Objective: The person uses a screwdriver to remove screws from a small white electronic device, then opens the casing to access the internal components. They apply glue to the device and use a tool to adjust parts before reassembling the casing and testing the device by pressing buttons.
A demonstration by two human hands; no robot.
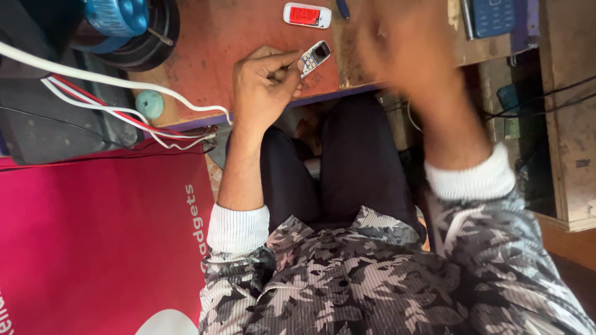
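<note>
A pink board (93,236) fills the lower left of the view, lying beside the person's lap, with a dark machine casing (56,118) above it and white and red wires (124,111) trailing across both. A worn reddish-brown desk (230,43) spans the top of the view, its front edge just above the person's dark trousers (347,167); a patterned grey shirt (347,285) with white cuffs covers both arms. At the far left of the desk sits a blue round device (118,18) on a black base, and a blue keypad phone (493,15) lies at the far right. The right hand (403,43) is raised over the desk and too blurred to tell whether its grip is open or closed. The left hand (264,84) rests at the desk's front edge, fingers pinched tight around a tiny phone (315,58), which tilts up out of the fingertips with its small keypad showing. A small white gadget with a red screen (307,15) lies flat on the desk just beyond it. A pale green knob (149,103) sits near the wires.
</note>
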